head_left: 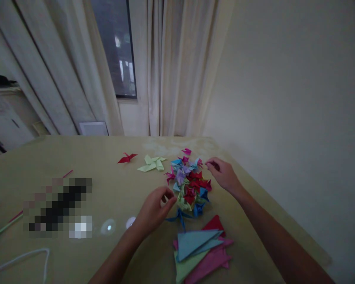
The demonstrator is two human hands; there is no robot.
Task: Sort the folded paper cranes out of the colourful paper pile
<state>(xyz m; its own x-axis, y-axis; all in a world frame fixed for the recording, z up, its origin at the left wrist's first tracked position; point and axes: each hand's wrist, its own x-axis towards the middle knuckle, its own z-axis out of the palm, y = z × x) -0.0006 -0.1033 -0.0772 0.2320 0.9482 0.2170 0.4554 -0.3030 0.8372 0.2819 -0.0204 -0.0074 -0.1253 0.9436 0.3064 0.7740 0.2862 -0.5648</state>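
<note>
A heap of folded paper cranes (192, 185) in red, blue, purple, pink and pale green lies on the table. At its left edge is my left hand (156, 207), thumb and fingers curled into a pinch; what they hold, if anything, is hidden. On the heap's right side my right hand (223, 173) is pinched too, fingertips close to a small pink fold (199, 163); whether they grip anything is too small to tell. A blue crane (180, 216) rests just below my left fingertips. Nearer to me lies a stack of flat folded papers (198, 244) in light blue, green, pink and red.
A red crane (127, 158) and a pale green folded paper (152, 163) lie left of the heap on the table (85, 157). A white cord (23, 258) and a blurred dark object (62, 207) are at the left. A wall (298, 118) borders the table's right.
</note>
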